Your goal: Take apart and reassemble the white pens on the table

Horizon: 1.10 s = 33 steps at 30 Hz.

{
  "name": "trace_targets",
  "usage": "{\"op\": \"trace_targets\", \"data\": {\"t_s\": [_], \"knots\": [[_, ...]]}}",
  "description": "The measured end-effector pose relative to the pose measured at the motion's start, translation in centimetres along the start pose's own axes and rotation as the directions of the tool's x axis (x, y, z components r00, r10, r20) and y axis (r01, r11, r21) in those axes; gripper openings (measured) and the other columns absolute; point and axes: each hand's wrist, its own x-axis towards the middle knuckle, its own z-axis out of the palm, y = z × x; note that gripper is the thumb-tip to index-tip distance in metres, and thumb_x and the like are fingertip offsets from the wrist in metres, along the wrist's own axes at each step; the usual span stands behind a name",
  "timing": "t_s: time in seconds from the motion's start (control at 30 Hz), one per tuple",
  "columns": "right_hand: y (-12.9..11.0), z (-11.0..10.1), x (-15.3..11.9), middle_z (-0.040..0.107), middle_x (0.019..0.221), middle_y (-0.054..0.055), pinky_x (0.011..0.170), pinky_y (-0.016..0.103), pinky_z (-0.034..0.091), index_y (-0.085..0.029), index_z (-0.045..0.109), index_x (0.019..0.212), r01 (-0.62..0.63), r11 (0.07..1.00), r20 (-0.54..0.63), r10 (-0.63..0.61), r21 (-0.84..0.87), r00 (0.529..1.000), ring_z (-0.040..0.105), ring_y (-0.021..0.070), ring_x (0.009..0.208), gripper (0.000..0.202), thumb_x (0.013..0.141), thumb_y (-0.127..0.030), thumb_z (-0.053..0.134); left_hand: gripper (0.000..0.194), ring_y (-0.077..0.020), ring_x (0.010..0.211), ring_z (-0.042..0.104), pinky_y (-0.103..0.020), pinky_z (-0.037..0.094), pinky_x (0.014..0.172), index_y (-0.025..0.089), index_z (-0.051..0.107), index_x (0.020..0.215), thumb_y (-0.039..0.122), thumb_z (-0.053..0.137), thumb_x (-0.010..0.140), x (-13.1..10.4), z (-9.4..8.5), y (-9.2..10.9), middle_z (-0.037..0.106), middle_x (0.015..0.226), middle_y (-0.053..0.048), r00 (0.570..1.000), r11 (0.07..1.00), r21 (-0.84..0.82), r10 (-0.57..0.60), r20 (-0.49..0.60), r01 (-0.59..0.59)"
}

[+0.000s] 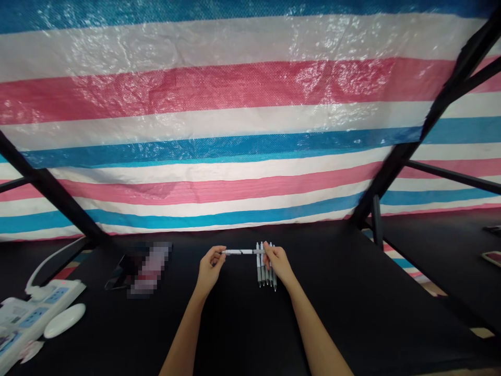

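Note:
A white and grey pen (240,251) is held level between my two hands, above the black table. My left hand (211,263) pinches its left end between thumb and fingers. At the other end, the grey part, my right hand (277,259) closes its fingertips on it. Behind and under my right hand several similar pens (259,269) lie side by side in a row, grey tips toward me. The right hand hides part of that row.
On the left are a white power strip (47,308) with a cable, a white oval object (64,320) and a dark flat device (121,271) beside a blurred patch. Black metal bars (379,193) stand on both sides. A striped plastic sheet (219,156) hangs behind the black table (332,303).

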Motion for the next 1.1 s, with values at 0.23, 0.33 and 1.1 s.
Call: {"op": "trace_targets", "data": {"t_s": [0.23, 0.33, 1.1], "knots": [[0.04, 0.11, 0.03, 0.048, 0.035, -0.001, 0.050, 0.024, 0.038, -0.019, 0.052, 0.046, 0.028, 1.000, -0.036, -0.029, -0.006, 0.999, 0.045, 0.0116, 0.037, 0.057, 0.083, -0.060, 0.037, 0.037, -0.0091, 0.050, 0.046, -0.022, 0.038, 0.051, 0.016, 0.060, 0.077, 0.050, 0.047, 0.080, 0.08, -0.13, 0.86, 0.056, 0.061, 0.000, 0.999, 0.998, -0.038, -0.041, -0.009, 0.040], [-0.12, 0.17, -0.05, 0.050, 0.039, -0.001, 0.051, 0.024, 0.038, -0.019, 0.053, 0.050, 0.059, 0.997, -0.009, -0.060, -0.052, 0.998, 0.047, 0.0121, 0.041, 0.054, 0.084, -0.057, 0.038, 0.045, -0.0083, 0.046, 0.041, -0.022, 0.033, 0.048, 0.017, 0.049, 0.057, 0.054, 0.042, 0.081, 0.05, -0.07, 0.65, 0.046, 0.051, 0.003, 0.997, 0.997, 0.039, -0.073, 0.013, 0.072], [-0.78, 0.04, -0.27, 0.058, 0.062, 0.000, 0.061, 0.025, 0.039, -0.019, 0.059, 0.068, 0.210, 0.974, 0.018, -0.209, -0.082, 0.978, 0.051, 0.0139, 0.058, 0.032, 0.083, -0.043, 0.046, 0.040, -0.0096, 0.047, 0.036, -0.022, 0.029, 0.048, 0.019, 0.044, 0.061, 0.052, 0.039, 0.083, -0.25, -0.13, 0.52, 0.035, 0.050, 0.006, 0.997, 0.990, 0.135, -0.050, 0.063, 0.041]]}}
